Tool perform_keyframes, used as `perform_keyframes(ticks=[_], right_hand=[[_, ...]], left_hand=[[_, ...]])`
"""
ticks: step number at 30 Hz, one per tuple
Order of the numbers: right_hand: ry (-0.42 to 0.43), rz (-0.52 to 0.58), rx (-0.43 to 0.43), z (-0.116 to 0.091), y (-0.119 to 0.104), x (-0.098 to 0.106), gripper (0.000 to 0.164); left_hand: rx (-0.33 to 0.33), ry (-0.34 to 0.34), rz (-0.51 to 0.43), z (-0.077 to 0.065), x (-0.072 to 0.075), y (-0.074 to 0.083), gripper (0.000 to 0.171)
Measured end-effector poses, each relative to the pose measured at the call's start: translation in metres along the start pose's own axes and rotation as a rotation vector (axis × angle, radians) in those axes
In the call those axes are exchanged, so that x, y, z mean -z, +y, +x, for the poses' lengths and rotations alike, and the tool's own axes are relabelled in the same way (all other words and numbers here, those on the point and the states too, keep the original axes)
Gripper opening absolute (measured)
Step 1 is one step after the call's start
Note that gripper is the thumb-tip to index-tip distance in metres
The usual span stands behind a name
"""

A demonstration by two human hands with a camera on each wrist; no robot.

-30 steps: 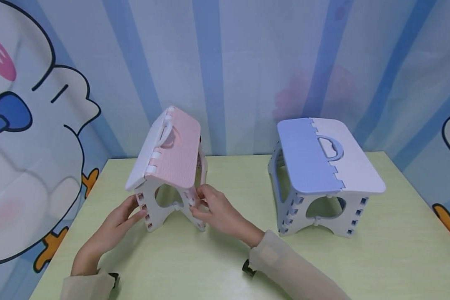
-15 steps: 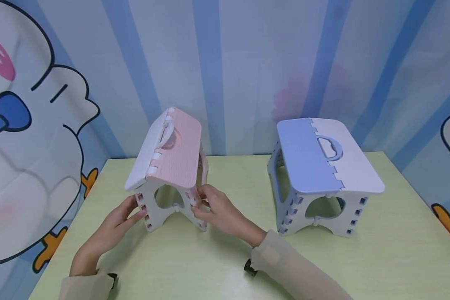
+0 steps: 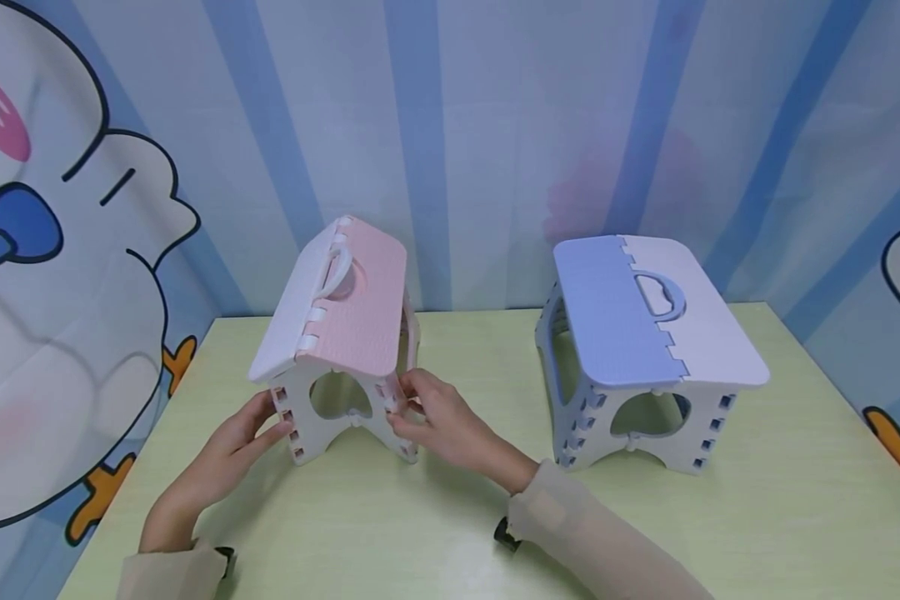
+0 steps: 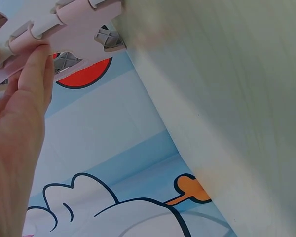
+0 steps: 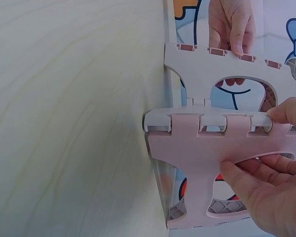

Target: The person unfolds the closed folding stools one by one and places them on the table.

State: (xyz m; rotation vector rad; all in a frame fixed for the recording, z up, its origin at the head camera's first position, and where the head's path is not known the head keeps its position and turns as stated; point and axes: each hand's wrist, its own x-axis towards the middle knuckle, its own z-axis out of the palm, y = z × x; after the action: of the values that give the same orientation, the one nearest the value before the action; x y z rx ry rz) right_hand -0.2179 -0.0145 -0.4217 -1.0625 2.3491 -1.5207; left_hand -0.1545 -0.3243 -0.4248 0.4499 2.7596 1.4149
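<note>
A pink and white folding step stool (image 3: 367, 312) stands partly unfolded on the left of the table, its top peaked like a roof and its handle raised at the ridge. My left hand (image 3: 228, 454) holds the hinged edge of its left front leg, thumb in front and fingers partly hidden behind. On the opposite side, my right hand (image 3: 450, 421) pinches the right front leg edge. The right wrist view shows the thumb on the hinge and fingers in the leg's pink side panel (image 5: 187, 145). In the left wrist view, fingers (image 4: 34, 74) touch the pink hinge.
A blue and white folding stool (image 3: 615, 325) stands fully unfolded on the right of the pale green table (image 3: 330, 533), its top flat. Behind the table hangs a blue striped curtain (image 3: 480, 167) with cartoon figures at both sides.
My right hand has shifted slightly right, drawing the right leg outward. The stool has spread a little wider and its ridge has sunk slightly. My left hand has stayed nearly still.
</note>
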Motion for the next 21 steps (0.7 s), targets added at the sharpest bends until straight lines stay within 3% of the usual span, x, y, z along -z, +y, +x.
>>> perform_keyframes(ticks=[21], right_hand=[[-0.009,0.013,0.005,-0.0048,-0.0001,0.0057,0.027]], left_hand=[[-0.023,-0.007,0.005,-0.0008,0.0012,0.0003,0.055]])
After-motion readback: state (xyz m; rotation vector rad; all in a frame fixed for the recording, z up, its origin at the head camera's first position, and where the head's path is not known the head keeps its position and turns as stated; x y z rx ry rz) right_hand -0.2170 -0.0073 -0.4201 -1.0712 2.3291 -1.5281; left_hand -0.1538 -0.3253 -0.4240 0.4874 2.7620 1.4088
